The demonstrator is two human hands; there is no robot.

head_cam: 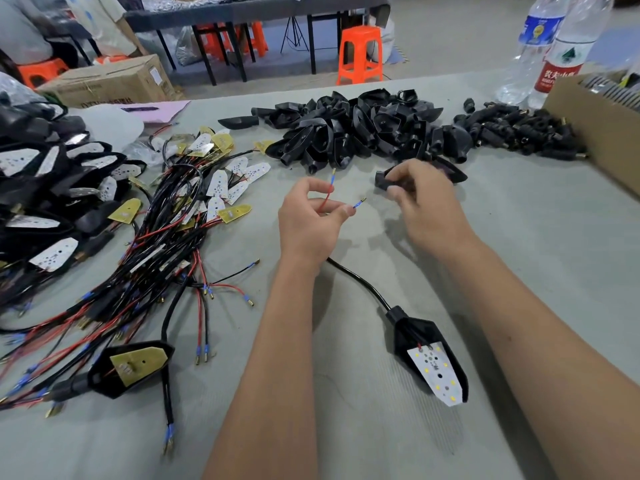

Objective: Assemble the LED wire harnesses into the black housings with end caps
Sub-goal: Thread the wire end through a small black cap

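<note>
Black housing [424, 344] bares white LED board [437, 374]; left hand [308, 216] pinches 2 wires [329, 194].

A grey-covered desk [519, 258] runs across the room. Beyond it lies a pale grey floor [450, 36], where an orange plastic stool [360, 53] stands beside a dark-legged table [242, 15]. More orange stools [239, 39] sit under that table. A cardboard box [110, 83] rests at the left, and the light is even.
</note>
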